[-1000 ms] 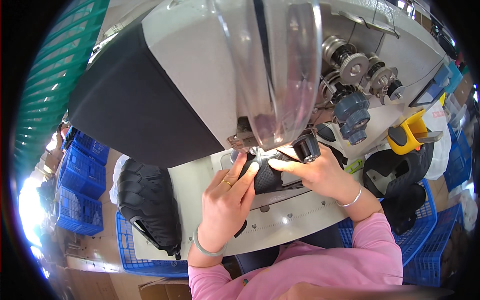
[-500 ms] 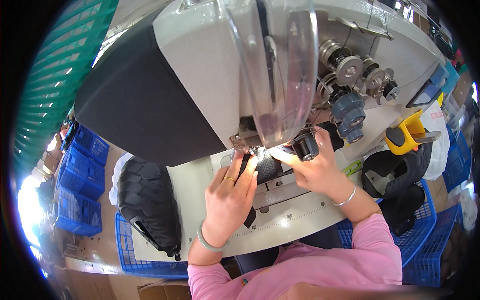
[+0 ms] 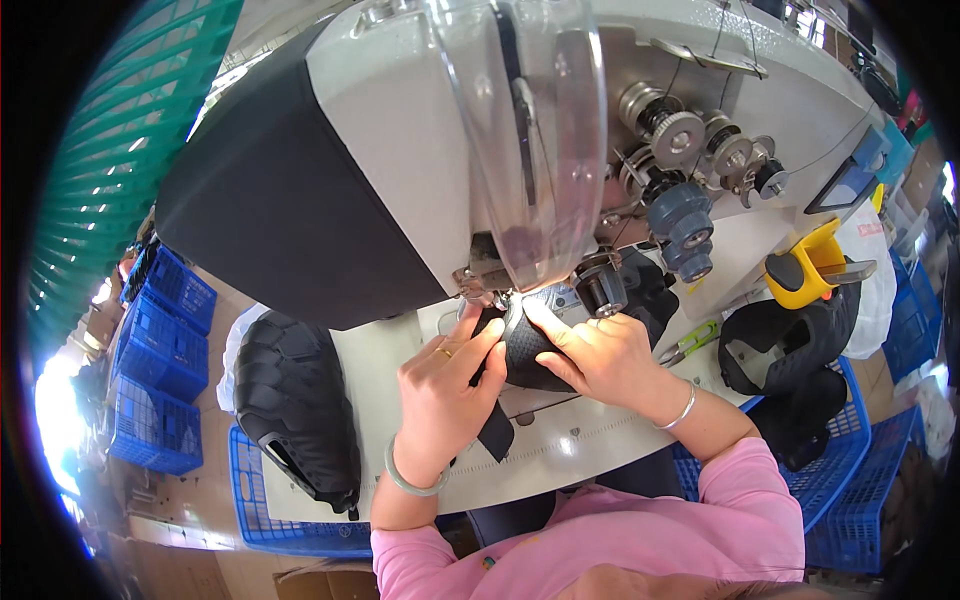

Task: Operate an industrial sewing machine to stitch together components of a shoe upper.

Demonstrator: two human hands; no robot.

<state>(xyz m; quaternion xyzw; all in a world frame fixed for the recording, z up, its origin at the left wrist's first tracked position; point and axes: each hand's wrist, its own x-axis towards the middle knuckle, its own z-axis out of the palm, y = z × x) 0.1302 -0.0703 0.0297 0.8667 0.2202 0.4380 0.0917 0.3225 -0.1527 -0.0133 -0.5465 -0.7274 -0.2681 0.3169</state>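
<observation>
Black textured pad [image 3: 530, 345] pinched by left hand [image 3: 445, 395] and right hand [image 3: 600, 355], nudged leftward under sewing machine [image 3: 400, 130] since before

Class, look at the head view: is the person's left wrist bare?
No, a pale green bangle circles the wrist of the left hand.

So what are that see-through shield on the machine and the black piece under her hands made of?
The shield looks like clear, glossy plastic: you see machine parts through it, and it carries bright reflections. The black piece seems a soft, padded, textured fabric or foam with a matte finish, curving under both hands; which exactly is unclear.
</observation>
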